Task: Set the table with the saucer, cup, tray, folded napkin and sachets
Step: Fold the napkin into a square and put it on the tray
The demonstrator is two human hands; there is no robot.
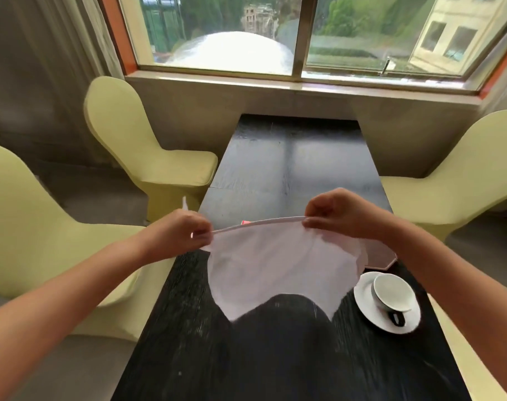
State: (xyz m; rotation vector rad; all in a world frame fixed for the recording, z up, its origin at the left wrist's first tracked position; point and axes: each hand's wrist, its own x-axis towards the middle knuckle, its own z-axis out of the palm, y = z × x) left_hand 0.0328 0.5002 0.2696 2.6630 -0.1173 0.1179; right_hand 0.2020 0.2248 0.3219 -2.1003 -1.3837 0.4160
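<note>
Napkin: hanging below both hands, top hem running fingertip to fingertip. Left hand and right hand are pinching opposite corners, equally near.

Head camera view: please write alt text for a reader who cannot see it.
Two bare hands, left hand and right hand, hold a white napkin stretched by its top edge above a dark table. At right, a cup sits on a white saucer; pale green chairs flank the table below a window.
</note>
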